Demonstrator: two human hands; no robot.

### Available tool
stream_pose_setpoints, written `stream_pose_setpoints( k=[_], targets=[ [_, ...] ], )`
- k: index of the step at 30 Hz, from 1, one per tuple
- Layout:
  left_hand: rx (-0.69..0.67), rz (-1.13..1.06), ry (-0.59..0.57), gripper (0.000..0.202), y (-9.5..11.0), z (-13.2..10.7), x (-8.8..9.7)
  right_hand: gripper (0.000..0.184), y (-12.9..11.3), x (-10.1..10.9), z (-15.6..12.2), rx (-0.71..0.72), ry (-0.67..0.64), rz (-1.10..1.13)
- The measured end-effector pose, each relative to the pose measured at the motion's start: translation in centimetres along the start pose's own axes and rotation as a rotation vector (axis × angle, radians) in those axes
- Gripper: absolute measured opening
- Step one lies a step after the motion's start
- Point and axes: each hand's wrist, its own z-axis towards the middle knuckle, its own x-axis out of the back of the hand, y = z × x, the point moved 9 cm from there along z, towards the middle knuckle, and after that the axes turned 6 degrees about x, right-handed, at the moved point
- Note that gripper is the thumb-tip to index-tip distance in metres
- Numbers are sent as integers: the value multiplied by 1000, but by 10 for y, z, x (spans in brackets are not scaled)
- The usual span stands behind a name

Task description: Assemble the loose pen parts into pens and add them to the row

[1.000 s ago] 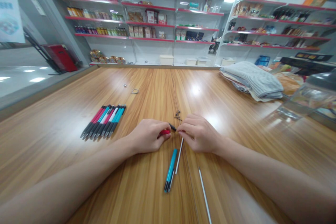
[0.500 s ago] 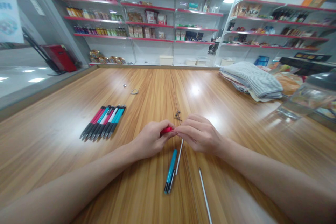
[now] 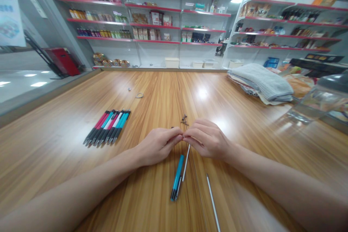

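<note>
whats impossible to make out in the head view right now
In the head view:
- anything inside the left hand or right hand: hidden by the hands themselves
- dark tip: the rest is hidden behind the left hand
- lower white rod: near end cut off by the bottom edge
- small dark pieces: too small to identify
- shelf bottles: labels too small and blurred to read

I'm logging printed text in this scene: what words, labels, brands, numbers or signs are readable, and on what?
No text can be read.
White sign at left: printing too blurred.
Shelf packages: printing too small and blurred.
Row of pens: no legible marking.
</note>
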Motion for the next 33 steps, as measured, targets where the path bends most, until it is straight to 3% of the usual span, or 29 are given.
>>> stream_pose_setpoints(
  k=[13,15,19,24,28,33],
  targets=[
    [10,-76,19,28,-3,2,3,11,2,2,-1,-23,-21,50],
    [47,-107,59,29,-8,2,7,13,-2,-2,-2,7,-97,119],
    [105,-136,101,32,-16,2,12,11,-17,-22,-8,104,-402,200],
    [68,-151,61,30,-12,2,10,4,-25,-29,-5,150,-486,147],
    [56,-181,50,29,-11,2,10,7,-22,-31,-6,153,-440,109],
    [62,-204,34,29,-11,2,11,25,10,-11,-10,-78,-120,18]
  ],
)
